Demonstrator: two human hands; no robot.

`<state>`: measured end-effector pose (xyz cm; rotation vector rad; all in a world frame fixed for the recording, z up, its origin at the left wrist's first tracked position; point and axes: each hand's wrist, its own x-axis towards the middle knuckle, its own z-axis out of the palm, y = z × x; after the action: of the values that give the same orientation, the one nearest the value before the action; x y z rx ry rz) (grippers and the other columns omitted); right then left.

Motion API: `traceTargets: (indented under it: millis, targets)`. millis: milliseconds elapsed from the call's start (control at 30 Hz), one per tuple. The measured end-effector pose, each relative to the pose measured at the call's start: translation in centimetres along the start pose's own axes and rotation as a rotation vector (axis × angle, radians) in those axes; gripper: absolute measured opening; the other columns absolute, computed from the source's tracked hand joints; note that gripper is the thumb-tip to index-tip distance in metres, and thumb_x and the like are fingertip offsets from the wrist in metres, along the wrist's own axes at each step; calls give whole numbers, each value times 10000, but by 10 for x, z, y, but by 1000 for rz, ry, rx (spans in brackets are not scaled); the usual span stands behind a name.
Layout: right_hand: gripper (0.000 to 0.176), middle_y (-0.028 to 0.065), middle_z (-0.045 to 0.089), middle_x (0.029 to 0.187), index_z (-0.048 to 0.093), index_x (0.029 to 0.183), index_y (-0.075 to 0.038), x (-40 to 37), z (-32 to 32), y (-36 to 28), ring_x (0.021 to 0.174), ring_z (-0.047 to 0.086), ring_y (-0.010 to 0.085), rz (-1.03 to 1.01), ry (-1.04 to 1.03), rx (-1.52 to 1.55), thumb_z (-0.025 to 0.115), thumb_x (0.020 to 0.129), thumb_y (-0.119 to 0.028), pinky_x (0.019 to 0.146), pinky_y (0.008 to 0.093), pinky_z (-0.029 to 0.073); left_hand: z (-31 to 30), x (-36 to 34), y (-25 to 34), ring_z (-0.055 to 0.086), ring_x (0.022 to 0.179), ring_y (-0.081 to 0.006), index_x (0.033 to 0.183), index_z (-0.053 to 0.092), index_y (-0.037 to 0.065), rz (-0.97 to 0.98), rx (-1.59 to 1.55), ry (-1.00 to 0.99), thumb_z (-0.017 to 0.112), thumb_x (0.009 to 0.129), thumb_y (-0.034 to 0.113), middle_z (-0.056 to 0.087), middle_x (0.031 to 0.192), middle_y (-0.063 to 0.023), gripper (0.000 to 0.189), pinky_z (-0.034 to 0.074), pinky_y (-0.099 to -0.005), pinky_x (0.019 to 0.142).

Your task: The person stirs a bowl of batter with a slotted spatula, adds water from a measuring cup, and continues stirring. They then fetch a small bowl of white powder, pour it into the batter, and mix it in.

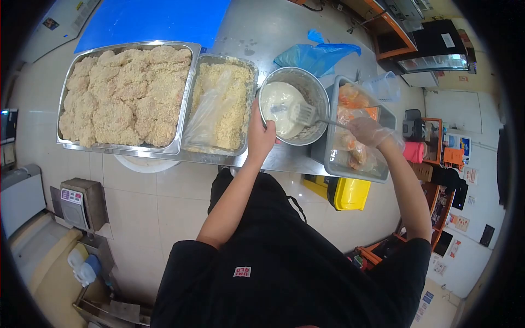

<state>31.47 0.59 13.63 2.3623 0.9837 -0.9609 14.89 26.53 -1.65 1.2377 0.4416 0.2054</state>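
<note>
My left hand grips the near left side of a metal pot and keeps it tilted towards me. Thick white batter covers its bottom. My right hand, in a clear plastic glove, is closed around the handle of a slotted turner. The turner's head is inside the pot, over the batter. Beneath my right hand, a grey tub holds raw orange-tinted meat pieces and clear plastic. Left of the pot, a container of pale crumbs has a crumpled clear plastic bag lying on it.
A large metal tray of crumb-coated pieces fills the left of the steel table. Behind the pot lie a blue plastic bag and a clear jug. A yellow bin stands below the table edge.
</note>
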Motion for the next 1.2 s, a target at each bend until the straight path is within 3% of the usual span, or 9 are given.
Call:
traceTargets:
  millis: [100, 333, 433, 500, 633, 733, 900, 1100, 1200]
  targets:
    - [256, 197, 713, 1049, 693, 1045, -27, -4, -46, -48, 970, 694, 362, 86, -181, -220, 490, 955, -154, 859, 441, 547, -4, 0, 11, 693, 668, -231, 1565, 257, 38, -75, 45, -12, 444, 862, -43, 534, 1378, -254, 732, 575, -300, 448]
    - [261, 171, 714, 1101, 686, 1157, -123, -39, -95, -77, 1012, 693, 347, 186, 186, -13, 505, 974, -167, 884, 449, 550, 4, 3, 49, 686, 677, -326, 1555, 335, 108, 155, 470, -109, 491, 865, -1, 635, 1215, -263, 716, 552, -412, 642]
    - [293, 175, 710, 1105, 648, 1224, -130, -53, -87, -74, 1015, 692, 348, 202, 430, -20, 504, 969, -141, 895, 450, 552, 4, 14, 53, 619, 574, -279, 1564, 357, 165, 386, 583, -81, 499, 878, 26, 579, 803, -177, 714, 509, -403, 620]
    - [327, 189, 707, 1087, 622, 1260, -129, -49, -65, -73, 1009, 693, 348, 190, 541, -18, 494, 960, -104, 894, 450, 553, -1, 20, 59, 620, 595, -287, 1560, 364, 168, 394, 640, -105, 503, 874, 26, 580, 835, -155, 714, 507, -405, 630]
    - [361, 193, 703, 991, 613, 1264, -106, -49, -11, -96, 980, 693, 341, 202, 553, 53, 487, 929, -56, 875, 456, 545, -6, 28, 75, 681, 748, -369, 1544, 367, 129, 206, 677, -156, 515, 849, 0, 636, 1302, -182, 722, 540, -437, 705]
    - [363, 182, 699, 934, 609, 1258, -86, -56, 3, -95, 944, 696, 329, 145, 545, 16, 489, 918, -44, 842, 456, 543, -2, 28, 69, 675, 722, -358, 1549, 365, 142, 338, 714, -142, 518, 846, -8, 652, 1236, -196, 735, 538, -442, 698]
    - [352, 172, 698, 908, 605, 1250, -57, -54, -4, -79, 897, 701, 322, 193, 627, -25, 498, 915, -48, 800, 453, 545, 7, 25, 59, 545, 521, -167, 1569, 371, 192, 468, 687, -119, 485, 876, 0, 562, 648, -103, 729, 470, -334, 556]
    - [372, 174, 701, 910, 605, 1281, -86, -65, 7, -115, 862, 701, 334, 192, 360, 39, 525, 917, -83, 766, 459, 552, 1, 30, 54, 573, 529, -164, 1577, 338, 166, 268, 542, -72, 460, 893, -3, 571, 654, -97, 716, 495, -340, 537]
    - [515, 144, 690, 882, 554, 1390, -148, -64, 37, -127, 821, 688, 309, 167, 569, 66, 556, 884, -48, 732, 434, 550, 3, 22, 62, 655, 582, -229, 1574, 327, 123, 216, 522, -62, 473, 882, -3, 604, 662, -146, 718, 532, -382, 607]
